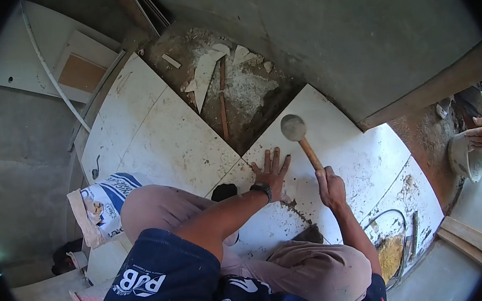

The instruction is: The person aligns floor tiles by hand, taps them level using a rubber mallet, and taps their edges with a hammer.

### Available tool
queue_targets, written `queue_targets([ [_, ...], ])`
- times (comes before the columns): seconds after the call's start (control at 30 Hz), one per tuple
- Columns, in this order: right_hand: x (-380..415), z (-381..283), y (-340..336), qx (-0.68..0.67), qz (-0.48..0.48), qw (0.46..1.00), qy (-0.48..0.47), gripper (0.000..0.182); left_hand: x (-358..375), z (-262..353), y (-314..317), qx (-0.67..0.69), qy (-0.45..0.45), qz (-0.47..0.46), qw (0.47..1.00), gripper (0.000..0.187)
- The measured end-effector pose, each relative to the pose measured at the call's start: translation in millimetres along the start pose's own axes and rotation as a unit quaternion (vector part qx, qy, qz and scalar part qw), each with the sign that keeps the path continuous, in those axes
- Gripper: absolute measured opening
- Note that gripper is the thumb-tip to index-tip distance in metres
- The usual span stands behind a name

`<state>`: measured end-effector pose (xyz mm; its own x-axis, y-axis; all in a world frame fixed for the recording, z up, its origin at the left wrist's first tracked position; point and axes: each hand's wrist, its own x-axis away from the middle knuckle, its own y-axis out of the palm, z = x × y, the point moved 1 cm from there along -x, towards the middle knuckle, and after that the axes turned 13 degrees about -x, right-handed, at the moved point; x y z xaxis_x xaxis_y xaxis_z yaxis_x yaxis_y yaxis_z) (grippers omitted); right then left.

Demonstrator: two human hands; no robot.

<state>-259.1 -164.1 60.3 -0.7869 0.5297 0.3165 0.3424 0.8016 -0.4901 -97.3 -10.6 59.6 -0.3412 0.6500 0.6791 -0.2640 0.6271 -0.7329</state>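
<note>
The right hand (pixel 331 187) has its fingers wrapped tight round the wooden handle of a rubber mallet (pixel 295 128), whose round head hangs just above the centre of the frame, over the near edge of a large white tile (pixel 361 151). The left hand (pixel 270 174) lies flat with its fingers spread and released, pressing on the corner of that same tile, just left of the mallet handle.

Judging from this, the head hangs close to the splayed fingertips, so a blow that drifts left could catch them. A hard strike near the tile's edge, beside the open patch of rough mortar bed (pixel 242 93), could chip or crack the corner, and uneven tapping could leave this tile sitting proud of its neighbour.

By count: one mallet; two hands of the wearer; one wristwatch (pixel 262 189) on the left wrist; about five laid tiles visible, though joints at the lower right are hard to follow. One printed bag (pixel 105 205) lies at the left, one thin stick (pixel 222 97) on the mortar in the upper middle, and another person's hand (pixel 478 132) holds one bowl (pixel 463 157) at the right edge.
</note>
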Motion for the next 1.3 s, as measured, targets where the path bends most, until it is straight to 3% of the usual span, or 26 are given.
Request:
queue_targets([
  [0.1, 20, 26, 7, -0.077, 0.070, 0.993, -0.047, 0.041, 4, 6, 12, 0.002, -0.006, 0.016, 1.000, 0.150],
  [0.13, 24, 33, 3, -0.017, 0.061, 0.998, 0.021, 0.039, 3, 7, 13, -0.001, -0.005, 0.011, 1.000, 0.150],
  [0.23, 48, 34, -20, 0.026, 0.045, 0.995, 0.089, 0.036, 1, 8, 12, -0.010, -0.012, 0.014, 1.000, 0.152],
  [0.3, 80, 24, -23, -0.082, 0.084, 0.992, 0.053, 0.039, 0, 9, 13, -0.023, 0.000, -0.021, 1.000, 0.151],
  [0.37, 113, 57, -12, -0.069, 0.085, 0.993, 0.045, 0.039, -2, 10, 25, -0.051, -0.019, 0.045, 0.997, 0.151],
  [0.4, 120, 62, -12, -0.002, 0.051, 0.991, 0.123, 0.037, 2, 11, 6, -0.043, -0.010, -0.012, 0.999, 0.150],
  [0.43, 128, 66, -11, 0.062, 0.014, 0.978, 0.198, 0.036, -1, 9, 6, -0.045, -0.004, -0.009, 0.999, 0.150],
  [0.5, 156, 73, -6, -0.005, 0.041, 0.992, 0.118, 0.039, -1, 11, 11, -0.039, -0.012, -0.014, 0.999, 0.150],
  [0.57, 173, 54, -4, -0.049, 0.066, 0.991, 0.105, 0.039, 5, 12, 8, -0.050, -0.011, -0.043, 0.998, 0.151],
  [0.6, 191, 55, 3, -0.053, 0.065, 0.989, 0.121, 0.039, 9, 14, 12, -0.044, -0.012, -0.034, 0.998, 0.151],
  [0.67, 189, 74, 8, 0.044, 0.030, 0.968, 0.244, 0.037, -3, 14, 4, -0.036, -0.016, 0.001, 0.999, 0.151],
  [0.8, 222, 69, 9, -0.059, 0.087, 0.982, 0.159, 0.042, -4, 10, 8, -0.038, -0.014, 0.013, 0.999, 0.153],
  [0.9, 236, 83, 14, 0.021, 0.053, 0.945, 0.322, 0.038, -2, 20, 2, -0.053, -0.014, 0.007, 0.998, 0.155],
  [0.93, 242, 81, 12, 0.017, 0.069, 0.940, 0.335, 0.038, -2, 18, 7, -0.057, -0.023, 0.010, 0.998, 0.156],
  [1.0, 258, 74, -3, -0.072, 0.095, 0.960, 0.255, 0.040, -8, 20, 21, -0.072, -0.033, 0.024, 0.997, 0.156],
  [1.03, 264, 60, -11, -0.074, 0.109, 0.952, 0.276, 0.040, -10, 22, 15, -0.078, -0.007, 0.019, 0.997, 0.156],
  [1.13, 276, 29, -19, -0.146, 0.233, 0.934, 0.226, 0.032, -18, 37, -8, -0.124, 0.185, 0.059, 0.973, 0.143],
  [1.17, 283, 29, -13, -0.147, 0.241, 0.931, 0.232, 0.032, -23, 46, -6, -0.127, 0.195, 0.059, 0.971, 0.143],
  [1.23, 291, 21, -6, -0.181, 0.313, 0.926, 0.107, 0.028, -20, 73, -19, -0.199, 0.186, 0.006, 0.962, 0.145],
  [1.3, 296, 25, 12, -0.204, 0.330, 0.914, 0.120, 0.032, -20, 80, -23, -0.202, 0.192, 0.001, 0.960, 0.146],
])
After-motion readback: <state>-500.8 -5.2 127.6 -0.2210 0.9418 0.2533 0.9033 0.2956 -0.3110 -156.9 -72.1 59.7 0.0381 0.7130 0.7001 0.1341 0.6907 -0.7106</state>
